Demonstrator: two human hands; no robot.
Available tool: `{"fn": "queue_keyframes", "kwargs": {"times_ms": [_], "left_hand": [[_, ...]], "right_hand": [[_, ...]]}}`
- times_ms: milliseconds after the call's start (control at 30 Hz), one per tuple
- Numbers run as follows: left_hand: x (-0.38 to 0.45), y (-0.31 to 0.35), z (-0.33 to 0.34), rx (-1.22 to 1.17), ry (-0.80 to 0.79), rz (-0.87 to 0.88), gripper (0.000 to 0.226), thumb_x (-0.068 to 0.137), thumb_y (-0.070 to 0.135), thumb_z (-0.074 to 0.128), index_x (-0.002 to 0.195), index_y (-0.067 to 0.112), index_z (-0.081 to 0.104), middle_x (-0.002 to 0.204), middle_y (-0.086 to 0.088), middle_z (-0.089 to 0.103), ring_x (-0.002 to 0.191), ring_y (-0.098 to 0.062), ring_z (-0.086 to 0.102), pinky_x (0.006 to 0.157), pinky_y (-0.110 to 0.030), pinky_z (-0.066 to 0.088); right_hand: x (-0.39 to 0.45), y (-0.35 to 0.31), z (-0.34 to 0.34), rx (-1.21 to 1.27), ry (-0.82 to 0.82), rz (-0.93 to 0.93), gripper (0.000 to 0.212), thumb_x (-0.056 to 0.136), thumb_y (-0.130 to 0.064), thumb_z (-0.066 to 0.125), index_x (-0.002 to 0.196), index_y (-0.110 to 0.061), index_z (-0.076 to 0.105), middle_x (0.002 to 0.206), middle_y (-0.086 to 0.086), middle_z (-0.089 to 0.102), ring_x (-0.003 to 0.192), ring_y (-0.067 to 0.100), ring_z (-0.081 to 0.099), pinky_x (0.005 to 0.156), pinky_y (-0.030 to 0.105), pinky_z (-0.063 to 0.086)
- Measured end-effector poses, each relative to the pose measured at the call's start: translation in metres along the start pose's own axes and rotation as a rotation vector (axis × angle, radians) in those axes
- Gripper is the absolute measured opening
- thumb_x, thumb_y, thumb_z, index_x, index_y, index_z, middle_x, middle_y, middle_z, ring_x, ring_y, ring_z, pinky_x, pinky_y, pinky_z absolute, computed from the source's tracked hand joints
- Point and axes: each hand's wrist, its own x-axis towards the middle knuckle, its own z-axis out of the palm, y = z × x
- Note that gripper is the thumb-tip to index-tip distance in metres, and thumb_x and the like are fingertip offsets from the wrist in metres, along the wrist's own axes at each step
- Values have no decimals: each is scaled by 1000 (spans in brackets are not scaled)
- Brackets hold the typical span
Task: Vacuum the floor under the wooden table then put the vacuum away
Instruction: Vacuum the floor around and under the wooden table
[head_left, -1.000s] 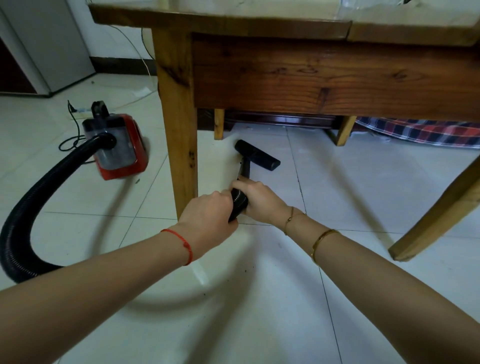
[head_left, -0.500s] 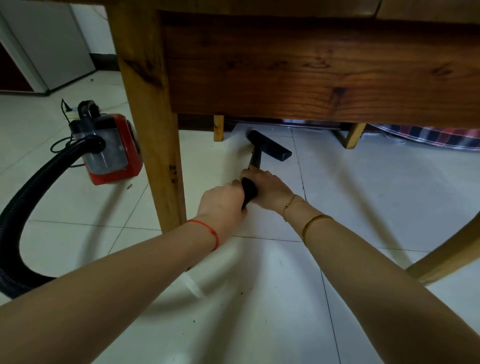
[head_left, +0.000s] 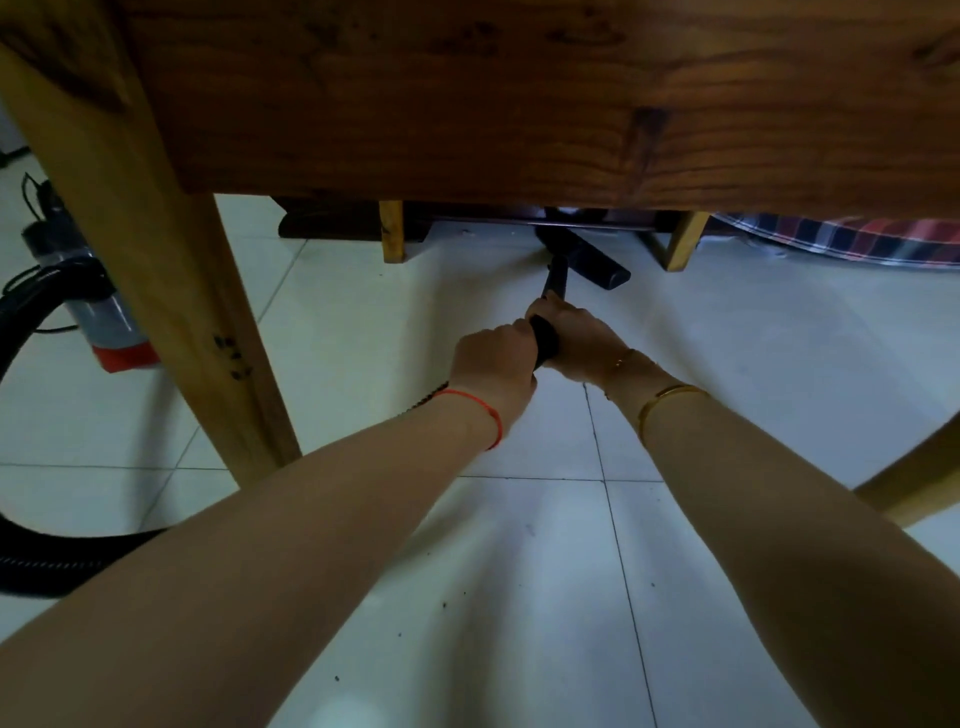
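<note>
The wooden table (head_left: 519, 104) fills the top of the view, its apron close above my arms. Both arms reach under it. My left hand (head_left: 491, 364) and my right hand (head_left: 576, 338) grip the black vacuum wand (head_left: 545, 335) side by side. The wand runs forward to the black floor nozzle (head_left: 592, 260), which lies flat on the white tiles near the table's far legs. The red and grey vacuum body (head_left: 101, 317) stands at the left, half hidden behind the near table leg (head_left: 171, 312). Its black ribbed hose (head_left: 31, 561) loops across the floor at lower left.
Two far table legs (head_left: 392, 234) (head_left: 685, 244) stand beyond the nozzle, and another leg (head_left: 914, 483) slants in at the right. A plaid cloth (head_left: 857, 241) lies on the floor at the back right. Dark specks dot the tiles near me.
My head has dropped lower and nearer the table. Both hands have pushed the wand forward, and the nozzle has slid farther under the table toward the far legs.
</note>
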Motion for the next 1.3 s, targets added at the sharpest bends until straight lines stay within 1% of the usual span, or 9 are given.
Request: {"fn": "queue_keyframes", "kwargs": {"times_ms": [167, 333, 400, 467, 567, 800, 967, 1167, 1300], "left_hand": [[-3, 14, -5, 22, -13, 56, 31, 94, 22, 51, 122, 9, 45, 105, -7, 61, 74, -21, 48, 64, -29, 37], [-20, 12, -9, 80, -32, 136, 31, 94, 24, 51, 119, 9, 44, 106, -8, 60, 89, -27, 61, 62, -31, 34], [-33, 6, -10, 101, -19, 167, 31, 93, 25, 51, 118, 9, 45, 105, -8, 61, 88, -28, 62, 61, -30, 33], [-48, -2, -13, 118, 5, 195, 30, 93, 27, 50, 117, 9, 45, 103, -7, 61, 86, -28, 62, 60, -29, 32], [-72, -18, -19, 109, 11, 213, 29, 93, 28, 49, 116, 12, 45, 102, -6, 61, 85, -29, 63, 59, -30, 34], [-124, -62, -37, 100, 6, 240, 26, 93, 30, 47, 115, 16, 44, 101, -3, 60, 84, -28, 62, 60, -30, 35], [-143, -82, -46, 135, 8, 259, 26, 95, 33, 45, 115, 17, 42, 97, -2, 58, 77, -26, 62, 56, -29, 35], [-137, -68, -48, 168, 6, 266, 28, 95, 31, 45, 118, 16, 41, 102, -3, 59, 82, -28, 63, 58, -30, 36], [-120, -37, -44, 142, 11, 275, 28, 94, 29, 46, 118, 15, 42, 104, -5, 60, 85, -30, 63, 59, -31, 36]], "right_hand": [[-22, 12, -4, 18, 98, 55, 23, 85, -22, 61, 104, -13, 52, 112, 12, 56, 103, 34, 59, 82, 44, 53], [-50, 8, -6, -9, 124, 45, 31, 83, -27, 65, 110, -14, 54, 142, 9, 45, 136, 27, 39, 97, 42, 47], [-63, 4, -5, -40, 147, 10, 32, 82, -29, 68, 107, -15, 55, 128, 6, 55, 136, 23, 39, 93, 40, 49], [-73, -4, -5, -87, 166, -41, 31, 80, -32, 68, 102, -15, 55, 112, 6, 61, 129, 23, 47, 85, 36, 50], [-87, -24, -4, -138, 175, -111, 34, 79, -35, 67, 101, -13, 55, 99, 5, 60, 97, 26, 59, 72, 32, 47], [-110, -90, 1, -280, 256, -208, 34, 73, -37, 71, 83, -7, 56, 75, 8, 65, 65, 29, 63, 50, 26, 31], [-119, -120, 1, -332, 245, -127, 42, 57, -42, 80, 67, -11, 54, 55, 2, 60, 45, 22, 58, 44, 18, 23], [-126, -107, -3, -281, 242, -89, 32, 81, -36, 63, 89, -7, 53, 84, 9, 66, 75, 29, 64, 54, 29, 35], [-132, -77, -12, -251, 231, -31, 32, 84, -36, 60, 97, -8, 52, 94, 8, 66, 85, 29, 63, 60, 30, 38]]}}
